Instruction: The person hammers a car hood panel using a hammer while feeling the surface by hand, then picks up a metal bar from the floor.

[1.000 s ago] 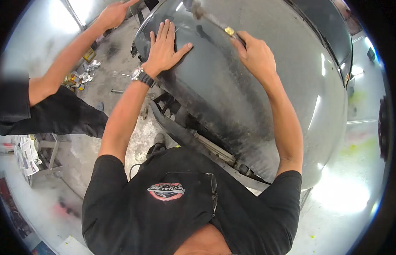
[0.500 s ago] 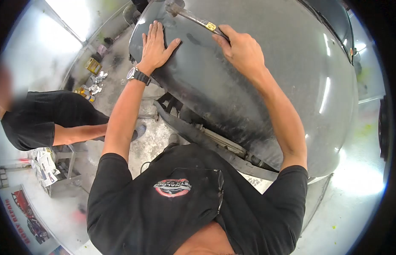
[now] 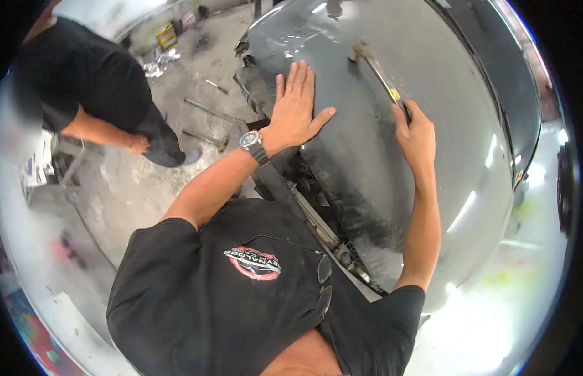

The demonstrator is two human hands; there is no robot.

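Looks like hammer work on this grey hood [image 3: 360, 147] — right hand [image 3: 417, 135] gripping the hammer [image 3: 380, 76], its head over the panel, contact unclear. Left hand [image 3: 296, 116] lies flat on the hood, holding nothing — I'd say another tap calls for keeping it clear.

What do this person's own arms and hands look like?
The short sleeves are black. Both the left hand and right hand are ungloved. A round-faced watch with a silvery case and dark strap circles the left wrist; no watch shows on the right.
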